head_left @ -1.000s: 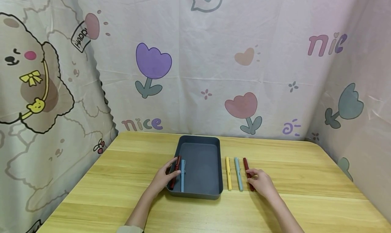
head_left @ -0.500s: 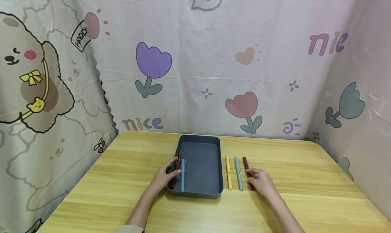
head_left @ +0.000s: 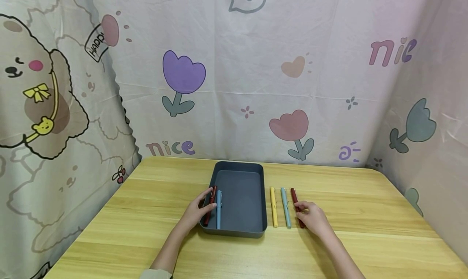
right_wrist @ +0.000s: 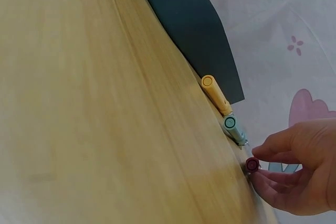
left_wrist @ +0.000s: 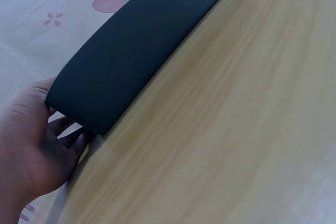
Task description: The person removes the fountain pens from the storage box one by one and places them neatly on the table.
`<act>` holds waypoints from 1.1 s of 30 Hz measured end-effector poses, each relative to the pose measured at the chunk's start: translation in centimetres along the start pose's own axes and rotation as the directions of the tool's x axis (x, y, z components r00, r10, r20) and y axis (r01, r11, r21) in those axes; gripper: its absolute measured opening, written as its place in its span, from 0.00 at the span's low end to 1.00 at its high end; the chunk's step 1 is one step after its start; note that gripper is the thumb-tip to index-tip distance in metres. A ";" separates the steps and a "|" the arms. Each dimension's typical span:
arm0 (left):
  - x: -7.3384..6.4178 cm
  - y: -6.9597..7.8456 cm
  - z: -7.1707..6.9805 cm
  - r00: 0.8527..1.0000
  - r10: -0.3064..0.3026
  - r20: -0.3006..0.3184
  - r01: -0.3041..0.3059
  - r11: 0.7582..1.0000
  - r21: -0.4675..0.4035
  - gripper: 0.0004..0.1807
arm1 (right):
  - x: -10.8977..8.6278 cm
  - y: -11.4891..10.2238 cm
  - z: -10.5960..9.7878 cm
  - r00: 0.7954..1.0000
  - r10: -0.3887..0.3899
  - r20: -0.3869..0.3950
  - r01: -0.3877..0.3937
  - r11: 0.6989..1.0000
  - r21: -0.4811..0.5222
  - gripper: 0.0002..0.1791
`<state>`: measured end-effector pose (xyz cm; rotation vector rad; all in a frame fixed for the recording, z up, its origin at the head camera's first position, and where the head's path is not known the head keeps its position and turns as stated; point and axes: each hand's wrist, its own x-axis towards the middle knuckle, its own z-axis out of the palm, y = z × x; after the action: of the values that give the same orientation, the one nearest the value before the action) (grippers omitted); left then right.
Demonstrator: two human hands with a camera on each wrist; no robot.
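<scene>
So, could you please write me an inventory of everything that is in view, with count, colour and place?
Cloth: count unclear, pale with printed pictures, behind and beside the table
Table: 1, light wood, below the cloth
Tray: 1, dark grey, on the table
Red pen in tray: 1, dark red, near the left wall
Blue pen: 1, blue, in the tray
Yellow pen: 1, yellow, right of the tray
Teal pen: 1, blue-green, right of the yellow pen
Red pen on table: 1, dark red, right of the teal pen
Sleeve: 1, pale, bottom edge
Left hand: 1, bare, gripping the tray's left side
Right hand: 1, bare, pinching the red pen on table
</scene>
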<state>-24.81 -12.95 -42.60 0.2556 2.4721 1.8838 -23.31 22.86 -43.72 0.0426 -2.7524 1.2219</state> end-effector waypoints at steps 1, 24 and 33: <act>-0.1 0.1 0.0 1.000 -0.001 0.000 0.001 1.000 0.001 0.31 | 0.0 0.0 0.0 1.000 -0.002 0.002 0.002 1.000 0.001 0.14; 1.3 -2.7 0.0 1.000 -0.002 -0.009 0.002 1.000 -0.001 0.32 | -0.1 -0.8 -1.0 1.000 0.001 -0.011 -0.001 1.000 -0.030 0.14; 1.6 -3.6 0.2 1.000 -0.008 -0.018 0.008 1.000 0.006 0.32 | -0.2 -2.1 -1.0 1.000 -0.009 -0.028 0.009 1.000 -0.016 0.13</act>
<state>-26.83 -13.48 -45.96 0.2298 2.4870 1.8835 -22.79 22.19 -41.56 0.0361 -2.7347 1.1884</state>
